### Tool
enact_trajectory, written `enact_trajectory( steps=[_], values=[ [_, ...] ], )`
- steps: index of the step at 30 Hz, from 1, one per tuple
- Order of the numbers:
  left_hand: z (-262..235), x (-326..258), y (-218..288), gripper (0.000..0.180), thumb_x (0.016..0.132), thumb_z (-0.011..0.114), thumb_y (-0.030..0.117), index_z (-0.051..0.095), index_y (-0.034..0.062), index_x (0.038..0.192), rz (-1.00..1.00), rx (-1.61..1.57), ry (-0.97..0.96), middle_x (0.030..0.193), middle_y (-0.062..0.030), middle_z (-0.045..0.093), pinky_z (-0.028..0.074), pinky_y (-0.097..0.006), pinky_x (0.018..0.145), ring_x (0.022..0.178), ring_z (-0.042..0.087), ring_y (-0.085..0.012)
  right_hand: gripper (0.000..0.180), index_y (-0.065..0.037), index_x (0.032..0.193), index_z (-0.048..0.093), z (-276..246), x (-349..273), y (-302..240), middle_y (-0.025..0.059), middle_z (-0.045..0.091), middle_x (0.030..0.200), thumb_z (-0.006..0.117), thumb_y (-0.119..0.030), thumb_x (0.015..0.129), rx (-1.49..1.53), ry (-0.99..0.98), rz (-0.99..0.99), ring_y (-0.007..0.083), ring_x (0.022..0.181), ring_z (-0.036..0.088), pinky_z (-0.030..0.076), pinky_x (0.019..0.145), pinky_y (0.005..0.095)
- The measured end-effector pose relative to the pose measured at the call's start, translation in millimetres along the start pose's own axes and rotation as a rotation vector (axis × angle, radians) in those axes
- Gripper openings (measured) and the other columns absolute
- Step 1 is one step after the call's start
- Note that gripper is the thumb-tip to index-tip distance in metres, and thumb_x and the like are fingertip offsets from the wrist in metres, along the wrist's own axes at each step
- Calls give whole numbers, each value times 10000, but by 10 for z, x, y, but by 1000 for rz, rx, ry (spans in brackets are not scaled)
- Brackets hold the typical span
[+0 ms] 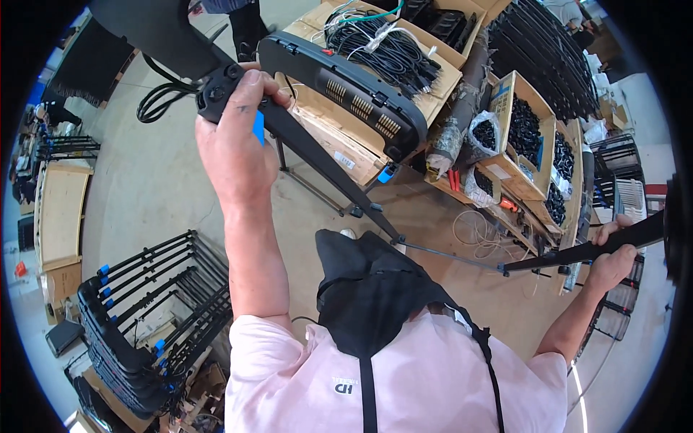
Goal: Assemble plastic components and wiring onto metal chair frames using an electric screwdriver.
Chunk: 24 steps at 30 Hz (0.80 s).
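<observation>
My left hand [238, 148] is closed around the end of a long black frame [317, 151], beside a dark joint piece with round holes. Black cables [167, 101] hang in a loop from that end, and a small blue piece [258, 127] shows next to my wrist. My right hand [612, 261] grips the frame's other black arm at the far right. A thin dark crossbar [451, 255] links the two arms in front of my body. Beyond the left arm stands a long black plastic housing [346, 90] with slotted, light-coloured vents. The frame's outer ends run out of the picture.
A bundle of black cables [382, 54] lies on cardboard on the workbench. Wooden bins [523, 137] hold many small black parts. Stacked black frames [144, 317] with blue pieces stand at lower left. A wooden table [61, 213] is at far left. Another person's dark legs [247, 32] show at the top.
</observation>
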<state>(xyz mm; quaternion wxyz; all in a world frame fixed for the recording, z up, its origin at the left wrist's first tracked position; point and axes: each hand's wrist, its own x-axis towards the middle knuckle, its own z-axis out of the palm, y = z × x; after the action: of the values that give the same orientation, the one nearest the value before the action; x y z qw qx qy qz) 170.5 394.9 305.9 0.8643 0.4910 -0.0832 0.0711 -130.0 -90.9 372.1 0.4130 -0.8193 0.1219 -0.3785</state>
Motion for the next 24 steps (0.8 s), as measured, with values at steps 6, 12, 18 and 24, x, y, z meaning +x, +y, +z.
enact_trajectory(
  steps=[6, 12, 18, 24],
  values=[
    [-506, 164, -235, 193, 1011, 680, 76, 661, -66, 1140, -16, 48, 62, 923, -121, 715, 532, -362, 830, 835, 675, -211, 394, 34, 1305, 544, 659, -495, -140, 118, 649, 958, 539, -288, 1078, -27, -452, 60, 225, 921, 654, 541, 874, 377],
    [-1181, 386, -597, 160, 979, 729, 46, 706, -28, 1120, -65, 285, 14, 971, -96, 729, 527, -332, 912, 924, 690, -185, 244, -36, 1147, 680, 1476, -1123, 300, 80, 708, 1141, 742, -26, 911, -129, -763, 272, 202, 1080, 679, 544, 953, 364],
    [-2098, 746, -1191, 193, 931, 794, 28, 728, 23, 1113, -157, 503, 27, 1015, 3, 727, 520, -261, 848, 922, 642, -81, 354, -52, 1244, 691, 2550, -1948, 1271, 74, 725, 1228, 803, -41, 908, 99, -830, 306, 181, 1134, 671, 531, 1001, 358],
    [-2658, 1263, -1695, 327, 879, 779, -34, 724, 22, 1196, -444, 792, 20, 996, -16, 739, 519, -284, 839, 900, 645, -110, 342, -95, 1224, 718, 3406, -2868, 2200, -8, 728, 1197, 710, -374, 1026, -480, -1302, 562, 176, 1101, 672, 510, 1027, 374]
  ],
)
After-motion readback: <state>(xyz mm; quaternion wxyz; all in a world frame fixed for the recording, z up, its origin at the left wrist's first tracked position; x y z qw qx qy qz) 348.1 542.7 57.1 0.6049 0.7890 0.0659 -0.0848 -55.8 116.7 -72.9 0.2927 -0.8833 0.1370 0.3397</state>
